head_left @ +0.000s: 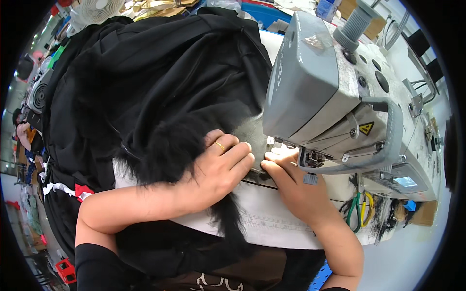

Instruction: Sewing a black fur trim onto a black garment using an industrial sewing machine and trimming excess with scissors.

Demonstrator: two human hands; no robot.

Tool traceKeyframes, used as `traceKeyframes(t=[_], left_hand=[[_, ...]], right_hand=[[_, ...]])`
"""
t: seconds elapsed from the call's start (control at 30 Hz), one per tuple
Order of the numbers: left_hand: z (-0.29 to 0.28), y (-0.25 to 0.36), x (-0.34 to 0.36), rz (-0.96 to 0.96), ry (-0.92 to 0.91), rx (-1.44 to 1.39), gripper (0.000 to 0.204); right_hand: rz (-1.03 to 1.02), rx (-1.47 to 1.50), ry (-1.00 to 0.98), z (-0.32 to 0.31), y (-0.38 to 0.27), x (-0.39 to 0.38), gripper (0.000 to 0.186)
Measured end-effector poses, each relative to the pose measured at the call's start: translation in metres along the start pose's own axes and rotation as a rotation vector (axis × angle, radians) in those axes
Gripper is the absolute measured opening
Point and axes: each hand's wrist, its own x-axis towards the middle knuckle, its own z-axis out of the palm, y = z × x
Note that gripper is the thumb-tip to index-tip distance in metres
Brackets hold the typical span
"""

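A black garment (160, 82) with long, fluffy black fur trim (170, 145) spreads over the sewing machine's white bed. My left hand (223, 167), a gold ring on one finger, is curled over the fur with the fingers closed on it; the fingertips' underside is hidden. A strip of fur hangs below that hand toward the table's front edge. Close under the grey head of the sewing machine (303, 77), my right hand (301, 191) lies on the bed beside the needle area, fingers stretched out and partly covered by the machine. A lamp lights the fingertips.
Green-handled scissors (357, 211) and a yellow-handled tool (367, 208) lie right of my right hand, near black fur scraps (386, 220). A lit control panel (405, 182) is on the machine. A white fan (101, 9) and a blue bin (264, 14) stand behind.
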Motion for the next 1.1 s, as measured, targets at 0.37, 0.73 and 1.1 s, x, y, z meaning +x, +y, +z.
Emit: traceKeyframes(t=[0.37,0.73,1.1], left_hand=[[-0.003,-0.027,-0.012,0.271,0.009,0.024,0.038],[-0.013,-0.034,-0.012,0.225,-0.178,0.117,0.04],[0.006,-0.042,0.011,0.325,-0.06,0.171,0.032]], right_hand=[[-0.131,-0.074,-0.058,-0.01,0.009,-0.001,0.04],[-0.142,-0.11,-0.059,-0.015,0.007,0.0,0.043],[0.034,-0.177,-0.079,-0.021,0.036,-0.021,0.047]])
